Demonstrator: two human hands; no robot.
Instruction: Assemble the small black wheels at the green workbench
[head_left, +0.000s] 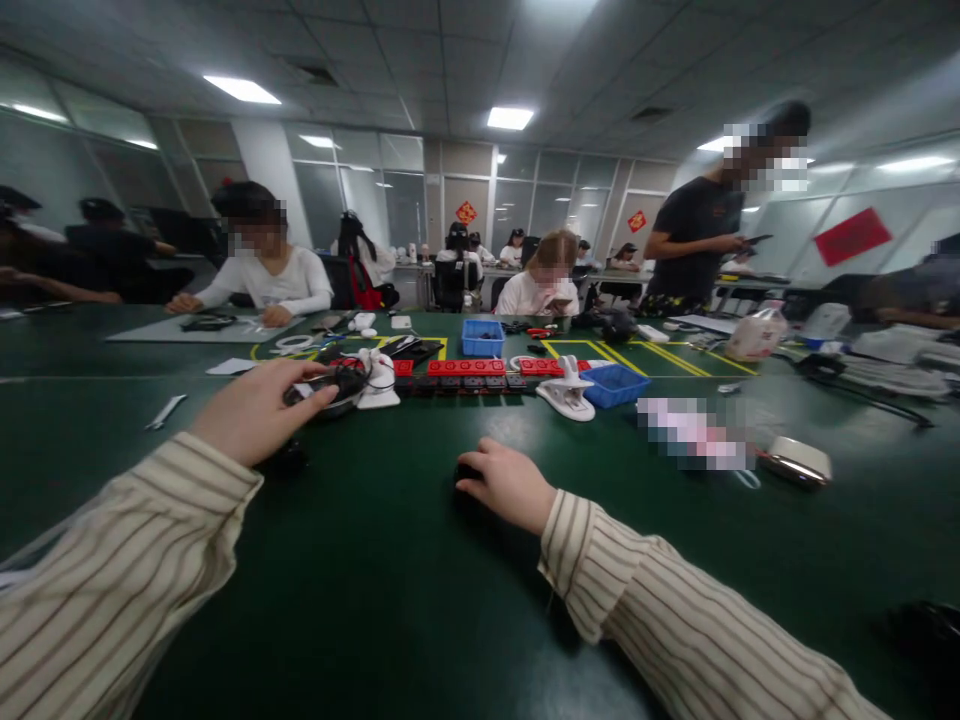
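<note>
My left hand [255,405] reaches forward over the table, its thumb and fingers closed around a dark, rounded object [346,383]. What exactly this object is, I cannot make out; a white clip stand [377,385] with a thin black cable sits right beside it. Lower and nearer the middle, my right hand [514,483] rests on the green tabletop, fingers curled over a small black rounded object [468,473] that looks like a computer mouse, mostly covered. Another small dark object [291,456] lies just below my left hand.
Red and black power strips [465,370] run across the table's middle. Nearby are a white clip [568,392], two blue trays [616,384] [482,336] and, to the right, a shiny case [799,461]. Across the table, people sit; one person [694,235] stands holding a phone.
</note>
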